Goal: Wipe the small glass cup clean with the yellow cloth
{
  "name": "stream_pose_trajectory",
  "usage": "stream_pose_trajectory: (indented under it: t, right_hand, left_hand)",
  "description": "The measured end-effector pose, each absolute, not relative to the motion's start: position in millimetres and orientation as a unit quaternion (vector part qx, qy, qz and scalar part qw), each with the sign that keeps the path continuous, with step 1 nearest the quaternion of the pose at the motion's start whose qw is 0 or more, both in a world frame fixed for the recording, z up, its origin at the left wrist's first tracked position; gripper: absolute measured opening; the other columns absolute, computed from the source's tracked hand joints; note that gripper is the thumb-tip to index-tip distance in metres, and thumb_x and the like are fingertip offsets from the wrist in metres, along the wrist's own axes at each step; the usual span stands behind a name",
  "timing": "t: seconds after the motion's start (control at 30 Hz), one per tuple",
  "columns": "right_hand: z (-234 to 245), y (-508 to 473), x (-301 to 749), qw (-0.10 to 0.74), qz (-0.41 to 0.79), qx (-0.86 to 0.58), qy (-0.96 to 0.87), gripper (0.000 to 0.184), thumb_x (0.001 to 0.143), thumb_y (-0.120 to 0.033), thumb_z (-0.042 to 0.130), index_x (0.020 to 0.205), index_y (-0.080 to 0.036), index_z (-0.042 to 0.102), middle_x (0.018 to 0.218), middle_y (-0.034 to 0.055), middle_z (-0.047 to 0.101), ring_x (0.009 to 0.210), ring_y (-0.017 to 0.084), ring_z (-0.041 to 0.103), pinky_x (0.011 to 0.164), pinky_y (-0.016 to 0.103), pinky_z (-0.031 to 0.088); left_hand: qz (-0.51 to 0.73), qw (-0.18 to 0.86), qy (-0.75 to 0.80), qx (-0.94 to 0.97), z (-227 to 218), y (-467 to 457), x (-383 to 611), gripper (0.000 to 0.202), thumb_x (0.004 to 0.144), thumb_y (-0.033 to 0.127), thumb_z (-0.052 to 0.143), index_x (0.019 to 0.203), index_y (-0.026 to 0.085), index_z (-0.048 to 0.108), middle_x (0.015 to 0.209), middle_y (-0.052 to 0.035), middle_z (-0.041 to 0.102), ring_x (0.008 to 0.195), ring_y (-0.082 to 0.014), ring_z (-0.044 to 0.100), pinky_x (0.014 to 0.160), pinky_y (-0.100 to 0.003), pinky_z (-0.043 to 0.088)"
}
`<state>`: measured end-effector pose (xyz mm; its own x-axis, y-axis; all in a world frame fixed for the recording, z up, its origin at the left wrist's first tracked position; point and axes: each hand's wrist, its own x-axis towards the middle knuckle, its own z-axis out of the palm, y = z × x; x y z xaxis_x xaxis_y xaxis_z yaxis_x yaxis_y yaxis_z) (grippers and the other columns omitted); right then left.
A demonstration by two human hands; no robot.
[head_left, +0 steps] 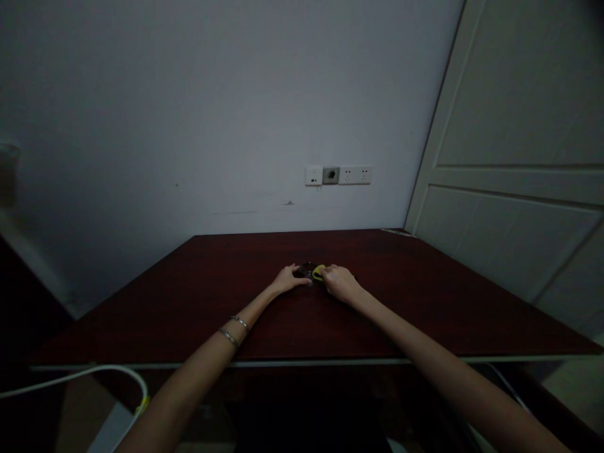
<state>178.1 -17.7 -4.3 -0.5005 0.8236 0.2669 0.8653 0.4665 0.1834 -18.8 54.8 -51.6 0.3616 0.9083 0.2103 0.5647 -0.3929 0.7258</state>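
Note:
Both arms reach out over the dark red tabletop (264, 327). My left hand (287, 279) curves around the left side of a small, dark, shiny, glass-like object (306, 268), thumb at its near edge. From the right, my right hand (340, 282) pinches a yellow piece (318, 272), maybe a sponge or folded cloth, against the right part of that object. The fingers hide part of both things, and dim light blurs their detail. Two bracelets (231, 332) circle my left wrist.
Behind the table rises a pale wall with a row of sockets (346, 175). A panelled white door (509, 145) stands along the right. A white cable (113, 367) loops at the table's front left edge. Dark space lies under the table.

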Motion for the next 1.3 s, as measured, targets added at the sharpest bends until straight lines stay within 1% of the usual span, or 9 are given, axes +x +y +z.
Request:
stream_pose_trajectory:
  t: [0.2,0.33,0.43,0.57,0.73,0.93,1.1,1.2,1.3]
  right_hand:
    - [-3,-26,168,0.070,-0.172,-0.491,-0.851,0.025,0.078,-0.013,0.042,0.097,-0.010,0.057,0.093,0.0162,0.063,0.088,0.025,0.056,0.072,0.030,0.043]
    - [-3,-30,163,0.071,-0.183,-0.478,-0.856,0.025,0.077,-0.012,0.042,0.095,-0.009,0.059,0.092,0.0164,0.063,0.087,0.025,0.055,0.071,0.030,0.043]
    - [-1,-31,162,0.077,-0.179,-0.477,-0.857,0.025,0.076,-0.013,0.043,0.094,-0.010,0.060,0.091,0.0154,0.063,0.086,0.025,0.055,0.070,0.030,0.043]
    - [6,-31,166,0.079,-0.156,-0.488,-0.855,0.025,0.078,-0.017,0.043,0.094,-0.013,0.061,0.091,0.0138,0.062,0.088,0.024,0.053,0.070,0.030,0.044]
    - [7,-33,168,0.135,-0.142,-0.494,-0.847,0.026,0.079,-0.018,0.044,0.099,-0.017,0.061,0.110,0.0118,0.054,0.101,0.022,0.047,0.070,0.026,0.045]
    - [-8,-36,158,0.196,-0.109,-0.507,-0.833,0.025,0.077,-0.013,0.047,0.097,-0.017,0.061,0.100,0.0093,0.061,0.097,0.021,0.047,0.074,0.026,0.045]
    - [-15,-34,149,0.284,-0.029,-0.503,-0.816,0.027,0.075,-0.014,0.050,0.098,-0.017,0.064,0.093,0.0081,0.066,0.088,0.019,0.055,0.078,0.027,0.044]
    - [-15,-27,150,0.351,0.060,-0.495,-0.793,0.032,0.072,-0.012,0.051,0.100,-0.018,0.066,0.094,0.0069,0.068,0.084,0.018,0.060,0.079,0.026,0.044]
    - [-10,-15,159,0.394,0.173,-0.508,-0.746,0.036,0.068,-0.013,0.053,0.101,-0.017,0.066,0.094,0.0051,0.070,0.081,0.019,0.064,0.072,0.025,0.048]
  left_hand:
    - [0.309,0.283,0.468,0.778,-52,57,-19,0.064,0.053,0.049,0.071,0.109,0.018,0.062,0.121,-0.0128,0.056,0.127,-0.0292,0.033,0.103,-0.038,0.025]
    - [0.309,0.275,0.478,0.775,-52,57,-18,0.058,0.056,0.044,0.071,0.106,0.017,0.064,0.123,-0.0131,0.054,0.126,-0.0291,0.036,0.103,-0.037,0.027]
    - [0.306,0.269,0.479,0.778,-51,56,-18,0.058,0.057,0.043,0.070,0.108,0.016,0.063,0.125,-0.0136,0.052,0.124,-0.0288,0.038,0.102,-0.037,0.029]
    - [0.306,0.263,0.477,0.781,-50,55,-18,0.059,0.058,0.045,0.069,0.108,0.016,0.062,0.122,-0.0124,0.055,0.123,-0.0282,0.040,0.101,-0.036,0.030]
    - [0.309,0.257,0.480,0.780,-50,52,-17,0.062,0.057,0.047,0.069,0.110,0.015,0.062,0.119,-0.0114,0.057,0.117,-0.0281,0.047,0.098,-0.035,0.034]
    - [0.316,0.259,0.484,0.774,-51,54,-16,0.056,0.058,0.039,0.070,0.108,0.015,0.063,0.120,-0.0110,0.057,0.118,-0.0276,0.046,0.100,-0.035,0.032]
    - [0.313,0.266,0.476,0.778,-53,57,-18,0.053,0.059,0.035,0.069,0.107,0.016,0.063,0.120,-0.0101,0.057,0.123,-0.0270,0.040,0.101,-0.035,0.030]
    - [0.313,0.267,0.470,0.781,-55,57,-19,0.057,0.058,0.042,0.069,0.109,0.018,0.062,0.123,-0.0111,0.055,0.123,-0.0276,0.040,0.100,-0.036,0.031]
    - [0.320,0.267,0.478,0.773,-55,55,-19,0.065,0.053,0.050,0.071,0.110,0.019,0.062,0.126,-0.0121,0.051,0.125,-0.0285,0.038,0.101,-0.037,0.030]
